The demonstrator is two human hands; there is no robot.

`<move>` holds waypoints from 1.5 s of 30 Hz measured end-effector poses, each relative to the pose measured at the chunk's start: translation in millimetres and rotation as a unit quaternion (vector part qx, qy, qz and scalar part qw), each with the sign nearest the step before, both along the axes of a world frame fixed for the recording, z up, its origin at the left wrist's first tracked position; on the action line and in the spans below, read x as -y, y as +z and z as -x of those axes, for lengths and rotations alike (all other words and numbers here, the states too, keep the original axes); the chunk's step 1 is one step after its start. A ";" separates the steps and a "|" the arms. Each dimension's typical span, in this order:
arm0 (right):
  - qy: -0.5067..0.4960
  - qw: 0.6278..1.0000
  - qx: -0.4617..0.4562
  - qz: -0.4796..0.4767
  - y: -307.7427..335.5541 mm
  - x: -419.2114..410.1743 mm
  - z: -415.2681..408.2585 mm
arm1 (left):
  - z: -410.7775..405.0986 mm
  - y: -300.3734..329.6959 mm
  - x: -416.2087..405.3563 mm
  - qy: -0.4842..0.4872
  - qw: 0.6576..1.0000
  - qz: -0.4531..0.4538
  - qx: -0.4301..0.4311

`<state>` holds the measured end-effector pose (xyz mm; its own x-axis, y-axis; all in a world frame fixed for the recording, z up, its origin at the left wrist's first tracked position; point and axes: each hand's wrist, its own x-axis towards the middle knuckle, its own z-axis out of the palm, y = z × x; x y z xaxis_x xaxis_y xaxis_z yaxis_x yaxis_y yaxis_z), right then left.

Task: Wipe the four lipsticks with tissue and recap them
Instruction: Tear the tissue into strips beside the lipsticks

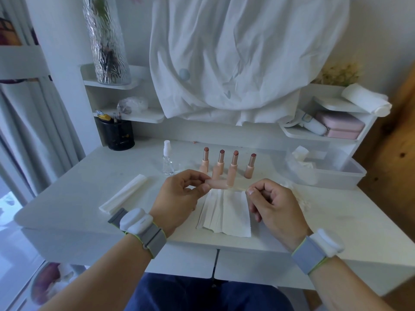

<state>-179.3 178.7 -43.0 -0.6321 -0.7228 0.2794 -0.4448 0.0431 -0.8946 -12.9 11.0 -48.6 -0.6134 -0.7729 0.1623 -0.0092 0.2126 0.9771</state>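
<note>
A peach cap (216, 184) lies horizontal, long axis running left to right, held above the unfolded tissue (226, 213). The left hand (182, 194) pinches its left end between thumb and fingers; the right hand (269, 203), fingers curled, pinches something thin and pale at the cap's right side, too blurred to tell. Just behind, four uncapped lipsticks (232, 169) stand upright in a row on the smooth white desk (89, 176), bullets pointing up, matte peach tubes, beside a clear spray bottle (168, 161)
</note>
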 end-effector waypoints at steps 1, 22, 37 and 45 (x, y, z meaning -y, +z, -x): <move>0.002 1.000 0.002 -0.001 -0.3 0.2 0.1 | 0.1 0.2 0.1 0.006 1.000 0.000 0.000; 0.011 1.000 0.018 0.007 2.2 -0.4 -0.1 | -0.2 1.6 0.2 0.027 1.000 0.001 -0.005; 0.028 0.999 0.024 -0.006 1.0 0.3 -0.6 | -0.6 2.4 -1.2 0.024 1.000 0.005 -0.009; 0.006 0.998 0.042 0.036 3.2 0.1 -0.7 | 0.4 1.2 -0.6 0.020 1.000 -0.001 -0.001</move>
<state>-178.6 178.6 -39.8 -0.6467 -0.7102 0.2782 -0.3688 -0.0280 -0.9291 -13.3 11.5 -47.4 -0.5810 -0.7974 0.1629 -0.0150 0.2107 0.9774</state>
